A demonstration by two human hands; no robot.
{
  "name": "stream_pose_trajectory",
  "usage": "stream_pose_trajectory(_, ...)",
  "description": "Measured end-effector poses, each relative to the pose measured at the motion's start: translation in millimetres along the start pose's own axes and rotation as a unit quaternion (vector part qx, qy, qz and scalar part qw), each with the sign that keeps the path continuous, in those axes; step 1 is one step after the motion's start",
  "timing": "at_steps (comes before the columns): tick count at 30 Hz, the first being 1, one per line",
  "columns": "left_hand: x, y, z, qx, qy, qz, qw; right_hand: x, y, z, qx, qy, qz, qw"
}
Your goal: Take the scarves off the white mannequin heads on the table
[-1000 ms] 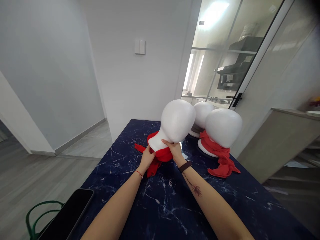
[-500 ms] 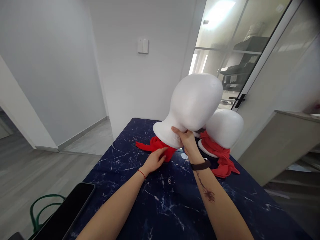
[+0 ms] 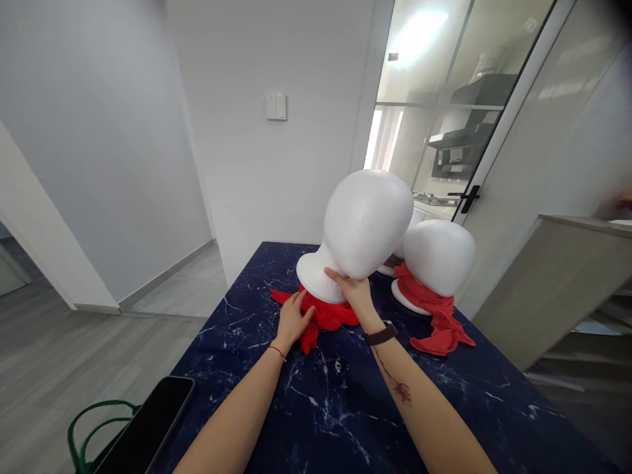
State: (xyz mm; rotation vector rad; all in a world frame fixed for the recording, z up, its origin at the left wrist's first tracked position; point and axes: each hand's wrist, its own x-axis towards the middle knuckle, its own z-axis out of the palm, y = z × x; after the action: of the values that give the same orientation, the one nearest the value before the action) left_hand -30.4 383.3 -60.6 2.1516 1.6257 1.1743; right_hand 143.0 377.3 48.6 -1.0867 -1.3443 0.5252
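A white foam mannequin head [image 3: 365, 227] is tilted over a crumpled red scarf [image 3: 330, 317] on the dark blue marble table [image 3: 345, 408]. My right hand [image 3: 353, 291] grips the head at its neck, just above the round base. My left hand [image 3: 292, 320] lies on the left part of the red scarf, fingers pressing the cloth. The head's base sits low over the scarf; whether it touches the cloth I cannot tell.
A second white foam head [image 3: 438, 257] stands to the right with a red scarf [image 3: 439, 326] around its base. A third head is mostly hidden behind. A black phone [image 3: 148, 428] lies at the table's near left edge. A green handle [image 3: 86, 431] shows below it.
The head was lifted off the scarf and tilted up high by my right hand, then lowered back toward the cloth. My left hand let go of the neck and settled on the scarf.
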Motion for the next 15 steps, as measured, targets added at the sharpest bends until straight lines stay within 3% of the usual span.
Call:
stream_pose_trajectory(3, -4.6, 9.2, 2.6, 0.039, -0.139, 0.129, 0.981, -4.1, -5.3, 32.8, 0.027, -0.016, 0.032, 0.999)
stream_pose_trajectory(5, -5.7, 11.8, 3.0, 0.05, -0.174, 0.165, 0.97, 0.7, -3.1, 64.9, 0.052, -0.056, 0.053, 0.996)
stream_pose_trajectory(11, 0.1, -6.9, 19.2, 0.055, -0.164, 0.155, 0.973, 34.2, 36.3, 172.5, -0.021, -0.084, 0.054, 0.995)
stream_pose_trajectory(15, 3.4, -24.7, 43.5, 0.077, -0.154, 0.169, 0.971, 40.7, 67.8, 216.2, -0.072, -0.085, 0.071, 0.991)
